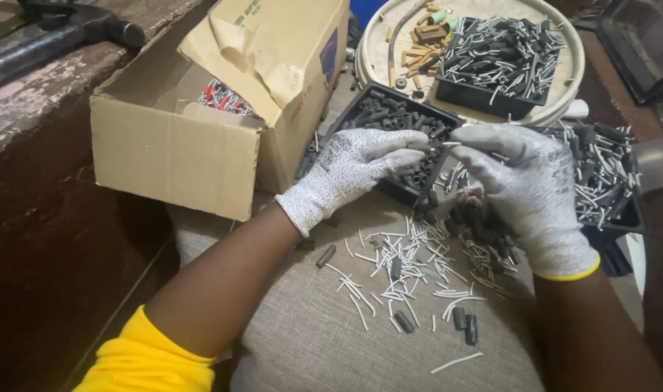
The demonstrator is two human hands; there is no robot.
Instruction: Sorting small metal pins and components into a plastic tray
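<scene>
Thin grey tube [447, 144] between knit-gloved hands' [360, 167] fingertips.

Looked like small workshop, maybe at someone's home. Work was done on grey cloth cushion [310, 334], not proper bench. Black trays [389, 120] were full of little dark tubes. Round tray [563, 80] held more small parts and brown bits. Thin white pieces [411, 261] lay all over cloth. Open cardboard box [179, 145] with parts stood close by. Old wall ledge [41, 87] had peeling paint. Worker wore grey work gloves [346, 174].
</scene>
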